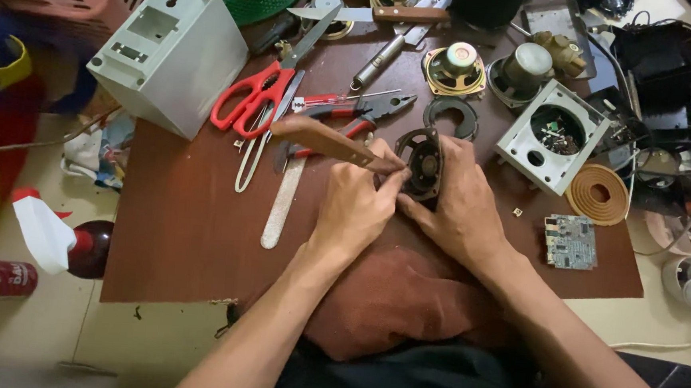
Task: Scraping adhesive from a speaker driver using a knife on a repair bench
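- Brown cloth lies nearest, draped over the lap at the near edge of the dark wooden board, with both forearms crossing above it
- Just beyond the cloth, the left hand has its fingers closed around a wooden-handled tool; the handle's long axis runs from the far left down to the right, so its working end points into the small speaker frame
- To the right of it, touching it, the right hand cups that round black frame from the right and underneath, fingers clamped on its rim, the frame tipped on edge with its open face turned left toward the tool
- So the frame sits between the two hands, immediately right of the left fingertips
- Farther back and left lie red-handled scissors and pliers
- Farthest right, a grey plastic housing with a round opening, well apart from the hands
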